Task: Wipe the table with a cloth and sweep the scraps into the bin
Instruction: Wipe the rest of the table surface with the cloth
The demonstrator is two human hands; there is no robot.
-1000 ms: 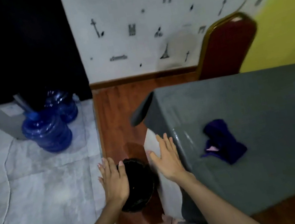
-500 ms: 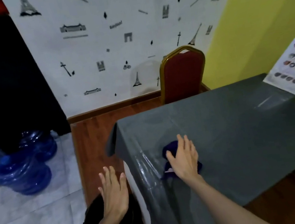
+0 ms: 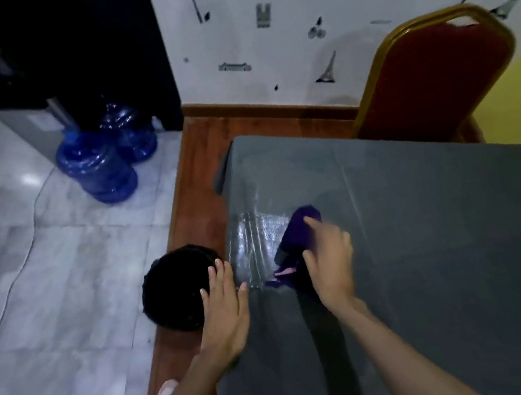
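Note:
A dark purple cloth [image 3: 299, 235] lies crumpled on the grey-covered table [image 3: 433, 236], close to its left edge. My right hand [image 3: 329, 261] is on the cloth, fingers curled round its near side; the hand is blurred. My left hand [image 3: 224, 308] hovers flat with straight fingers over the table's left edge. Its fingertips reach above the rim of the black bin [image 3: 177, 288], which stands on the floor right beside the table. I see no scraps on the table.
A red chair with a gold frame [image 3: 429, 77] stands at the table's far side. Two blue water bottles [image 3: 100, 163] sit on the tiled floor by a dark doorway. A wet, shiny patch [image 3: 252, 240] marks the cover left of the cloth.
My right hand has gone from beside the bin onto the cloth and closed on it. My left hand rose from over the bin to the table's edge. The camera swung around.

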